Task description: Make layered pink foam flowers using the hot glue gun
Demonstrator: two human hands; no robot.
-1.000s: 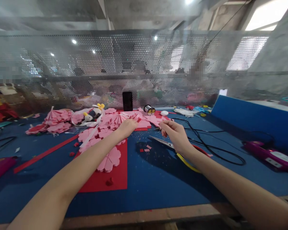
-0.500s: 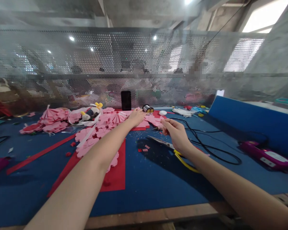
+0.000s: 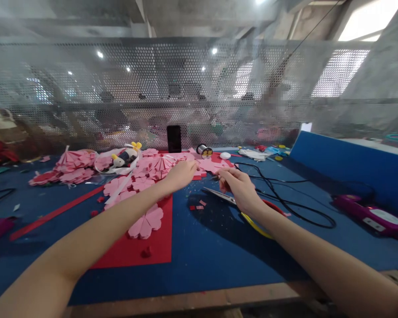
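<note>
My left hand (image 3: 181,175) reaches over the right side of a heap of pink paper flowers (image 3: 145,221). Its fingertips are drawn together, and whatever they pinch is too small to make out. A short gap away, my right hand (image 3: 238,184) hovers with thumb and fingers closed on something I cannot make out. Beneath and beside it lie scissors (image 3: 257,225) with yellow and red handles, blades pointing left. Between the hands and just behind them, pink paper pieces (image 3: 210,165) rest on red sheets. A spool of thread (image 3: 204,151) sits behind these.
Red paper (image 3: 159,251) lies under the flowers. A black phone (image 3: 174,139) stands at the perforated screen (image 3: 146,106). Black cable (image 3: 285,203) loops at right, near a purple device (image 3: 371,214) and blue panel (image 3: 345,163). A white oval object (image 3: 224,156) lies beyond the hands.
My left hand has drawn back toward me from beside the spool, uncovering pink paper there. My right hand has shifted slightly left and down, still pinched.
</note>
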